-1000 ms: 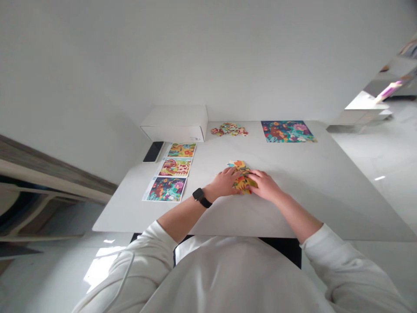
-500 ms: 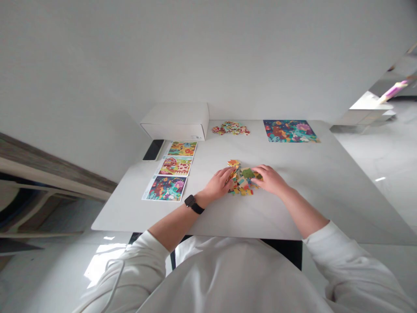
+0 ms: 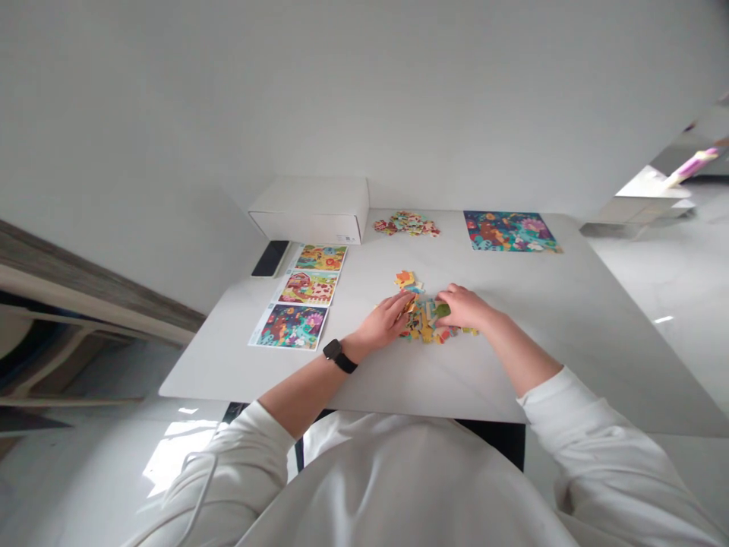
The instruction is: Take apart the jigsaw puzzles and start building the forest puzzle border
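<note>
The left hand (image 3: 380, 324) lies low on the bench (image 3: 547, 334), fingers stretched out loosely with their tips resting on the near-left edge of a loose pile of puzzle pieces (image 3: 424, 325); it grips nothing that can be made out. The right hand (image 3: 465, 306) rests on the pile's right side with its fingers bent down over the pieces, the tips against a green piece (image 3: 442, 309). Whether it has that piece pinched or only touches it cannot be told. The pile sits between the two hands, near the middle of the bench, and a few pieces (image 3: 405, 279) lie just beyond it. A black watch (image 3: 333, 350) is on the left wrist.

Further back, a second heap of pieces (image 3: 406, 223) lies beside a white box (image 3: 312, 209), and a finished puzzle (image 3: 509, 231) lies flat near the far right corner. At the left, three picture cards (image 3: 310, 287) lie in a row, with a dark phone (image 3: 270, 258) just beside the farthest one.
</note>
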Demonstrator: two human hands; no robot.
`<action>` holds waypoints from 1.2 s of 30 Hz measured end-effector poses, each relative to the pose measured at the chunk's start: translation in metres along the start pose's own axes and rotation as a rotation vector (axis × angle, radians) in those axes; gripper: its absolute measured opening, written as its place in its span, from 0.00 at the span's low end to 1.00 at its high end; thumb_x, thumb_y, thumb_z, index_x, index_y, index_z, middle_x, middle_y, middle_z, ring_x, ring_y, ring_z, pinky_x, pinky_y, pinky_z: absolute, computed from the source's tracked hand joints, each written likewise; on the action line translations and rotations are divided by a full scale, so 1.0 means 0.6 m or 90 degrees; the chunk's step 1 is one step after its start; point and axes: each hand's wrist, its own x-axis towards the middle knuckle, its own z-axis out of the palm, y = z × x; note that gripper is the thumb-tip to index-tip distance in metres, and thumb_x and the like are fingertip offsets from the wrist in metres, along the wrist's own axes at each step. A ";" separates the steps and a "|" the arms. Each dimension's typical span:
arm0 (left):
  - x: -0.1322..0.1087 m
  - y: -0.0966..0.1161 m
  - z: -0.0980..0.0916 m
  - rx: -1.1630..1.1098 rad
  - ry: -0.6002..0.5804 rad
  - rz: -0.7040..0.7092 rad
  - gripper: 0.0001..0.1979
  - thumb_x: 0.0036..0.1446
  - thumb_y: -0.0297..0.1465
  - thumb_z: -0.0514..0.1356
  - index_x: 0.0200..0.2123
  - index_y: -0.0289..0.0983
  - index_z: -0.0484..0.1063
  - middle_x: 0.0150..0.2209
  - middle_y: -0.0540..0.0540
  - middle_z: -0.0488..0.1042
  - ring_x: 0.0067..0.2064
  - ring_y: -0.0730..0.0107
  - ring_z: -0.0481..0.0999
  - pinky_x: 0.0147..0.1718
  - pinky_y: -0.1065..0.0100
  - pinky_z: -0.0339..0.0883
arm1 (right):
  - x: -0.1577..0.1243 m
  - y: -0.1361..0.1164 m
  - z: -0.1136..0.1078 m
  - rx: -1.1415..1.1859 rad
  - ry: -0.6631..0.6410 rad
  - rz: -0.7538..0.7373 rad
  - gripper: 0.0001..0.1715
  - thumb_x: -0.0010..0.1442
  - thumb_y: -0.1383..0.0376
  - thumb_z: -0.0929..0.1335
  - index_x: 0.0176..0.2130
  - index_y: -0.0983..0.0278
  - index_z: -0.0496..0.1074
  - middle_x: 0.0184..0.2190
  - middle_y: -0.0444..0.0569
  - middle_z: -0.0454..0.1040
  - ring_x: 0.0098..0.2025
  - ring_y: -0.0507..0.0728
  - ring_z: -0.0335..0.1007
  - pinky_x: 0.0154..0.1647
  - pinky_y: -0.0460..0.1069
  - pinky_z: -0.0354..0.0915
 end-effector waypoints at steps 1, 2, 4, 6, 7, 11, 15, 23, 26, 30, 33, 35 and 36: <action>0.002 -0.001 0.002 0.010 -0.020 0.010 0.27 0.75 0.32 0.52 0.74 0.39 0.63 0.71 0.35 0.69 0.72 0.55 0.69 0.71 0.49 0.66 | -0.001 0.001 0.000 0.006 0.010 -0.004 0.32 0.53 0.53 0.83 0.53 0.61 0.78 0.54 0.59 0.76 0.55 0.67 0.77 0.56 0.55 0.71; 0.004 -0.001 0.004 0.024 -0.041 0.020 0.27 0.73 0.32 0.54 0.73 0.39 0.65 0.71 0.36 0.69 0.72 0.53 0.68 0.71 0.48 0.65 | -0.001 0.001 0.000 0.016 0.018 -0.012 0.32 0.52 0.55 0.83 0.53 0.61 0.77 0.54 0.58 0.77 0.55 0.67 0.77 0.55 0.54 0.71; 0.007 -0.001 0.008 0.056 -0.074 0.032 0.28 0.69 0.34 0.61 0.71 0.41 0.68 0.72 0.37 0.68 0.73 0.49 0.67 0.72 0.45 0.63 | -0.001 0.000 0.001 0.048 0.024 -0.022 0.31 0.52 0.58 0.83 0.52 0.61 0.76 0.52 0.55 0.79 0.53 0.65 0.78 0.51 0.52 0.71; 0.010 -0.001 0.013 0.082 -0.090 0.033 0.32 0.64 0.38 0.67 0.70 0.42 0.70 0.73 0.38 0.67 0.74 0.46 0.65 0.73 0.42 0.61 | -0.002 0.001 0.001 0.087 0.013 -0.012 0.29 0.51 0.60 0.82 0.50 0.59 0.75 0.47 0.51 0.81 0.47 0.62 0.79 0.45 0.50 0.70; 0.010 0.000 0.014 0.090 -0.091 0.029 0.33 0.63 0.40 0.68 0.69 0.43 0.70 0.73 0.37 0.66 0.74 0.45 0.65 0.73 0.42 0.60 | -0.002 0.003 0.000 0.109 0.005 -0.001 0.28 0.52 0.61 0.82 0.49 0.58 0.74 0.44 0.48 0.82 0.44 0.61 0.79 0.42 0.49 0.69; 0.006 -0.001 0.017 0.108 -0.081 0.002 0.30 0.66 0.38 0.66 0.69 0.41 0.71 0.72 0.34 0.67 0.75 0.44 0.64 0.72 0.41 0.61 | -0.005 0.030 -0.010 0.214 0.002 0.040 0.20 0.53 0.63 0.79 0.44 0.58 0.74 0.34 0.41 0.80 0.36 0.56 0.76 0.35 0.47 0.65; 0.007 -0.003 0.016 0.111 -0.093 -0.002 0.30 0.64 0.38 0.68 0.68 0.42 0.71 0.72 0.33 0.66 0.75 0.42 0.63 0.72 0.40 0.62 | -0.004 0.065 -0.020 0.384 0.025 0.067 0.22 0.52 0.56 0.80 0.42 0.59 0.73 0.30 0.39 0.77 0.33 0.56 0.73 0.34 0.48 0.67; 0.015 -0.001 0.006 0.064 -0.017 -0.026 0.32 0.65 0.40 0.67 0.69 0.39 0.67 0.67 0.33 0.72 0.69 0.46 0.71 0.69 0.43 0.64 | 0.029 0.022 -0.005 0.426 0.063 0.028 0.27 0.60 0.51 0.78 0.54 0.60 0.77 0.50 0.54 0.83 0.49 0.63 0.81 0.52 0.55 0.75; 0.003 -0.003 -0.003 0.102 -0.045 -0.041 0.40 0.61 0.44 0.71 0.71 0.40 0.64 0.71 0.32 0.68 0.71 0.43 0.68 0.69 0.40 0.63 | 0.030 -0.001 0.010 0.212 0.053 0.035 0.30 0.56 0.55 0.81 0.55 0.60 0.79 0.54 0.57 0.81 0.53 0.65 0.80 0.56 0.55 0.73; -0.007 -0.003 -0.013 0.131 -0.097 -0.044 0.40 0.60 0.41 0.71 0.72 0.41 0.63 0.72 0.33 0.66 0.69 0.42 0.70 0.68 0.42 0.66 | 0.020 -0.012 0.023 0.076 0.029 0.001 0.26 0.51 0.58 0.83 0.47 0.59 0.79 0.51 0.56 0.79 0.51 0.64 0.78 0.54 0.53 0.72; -0.009 -0.001 -0.019 0.124 -0.091 -0.020 0.35 0.59 0.32 0.68 0.69 0.40 0.66 0.69 0.34 0.70 0.67 0.47 0.73 0.67 0.47 0.68 | 0.019 -0.004 0.025 0.077 0.021 0.002 0.19 0.54 0.61 0.82 0.43 0.60 0.77 0.46 0.52 0.79 0.47 0.61 0.77 0.48 0.51 0.70; -0.012 -0.002 -0.025 0.123 -0.080 -0.016 0.33 0.58 0.27 0.65 0.67 0.40 0.67 0.67 0.36 0.72 0.65 0.49 0.75 0.66 0.49 0.70 | 0.020 0.008 0.024 0.091 0.010 0.024 0.18 0.56 0.62 0.80 0.45 0.59 0.77 0.43 0.50 0.79 0.44 0.59 0.77 0.44 0.49 0.69; -0.014 -0.003 -0.029 0.125 -0.074 -0.018 0.33 0.57 0.25 0.64 0.66 0.40 0.67 0.66 0.36 0.73 0.65 0.50 0.75 0.65 0.50 0.70 | 0.020 0.015 0.023 0.094 0.006 0.041 0.18 0.57 0.63 0.79 0.46 0.59 0.77 0.43 0.49 0.79 0.44 0.59 0.77 0.43 0.49 0.69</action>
